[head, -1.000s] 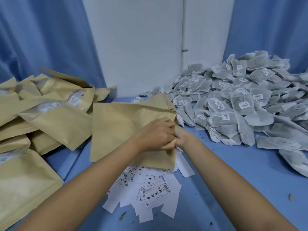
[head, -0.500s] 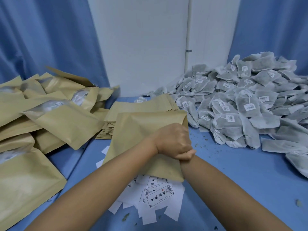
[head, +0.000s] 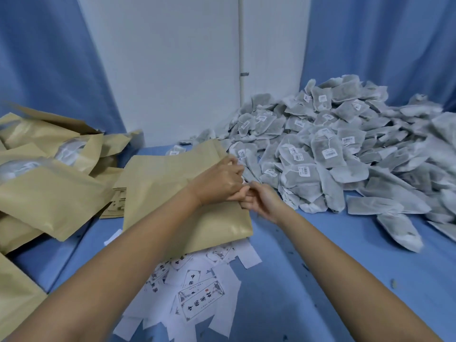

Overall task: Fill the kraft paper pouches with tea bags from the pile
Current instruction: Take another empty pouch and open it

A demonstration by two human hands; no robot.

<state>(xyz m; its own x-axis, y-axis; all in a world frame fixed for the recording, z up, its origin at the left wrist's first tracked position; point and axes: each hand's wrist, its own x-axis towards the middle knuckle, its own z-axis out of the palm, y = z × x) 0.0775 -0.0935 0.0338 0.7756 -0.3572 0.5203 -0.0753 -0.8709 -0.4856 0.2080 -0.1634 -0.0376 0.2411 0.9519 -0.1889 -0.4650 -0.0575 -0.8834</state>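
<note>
Both my hands meet at the right edge of a kraft pouch in the middle of the blue table.

My left hand lies on the pouch with its fingers curled over that edge. My right hand touches it from below, fingers curled, but I cannot tell whether it grips anything. The pouch's near edge overlaps loose printed labels. The tea bag pile crowds right up to the hands on the right. Filled pouches are heaped along the left. Open tabletop lies near me on the right.
</note>
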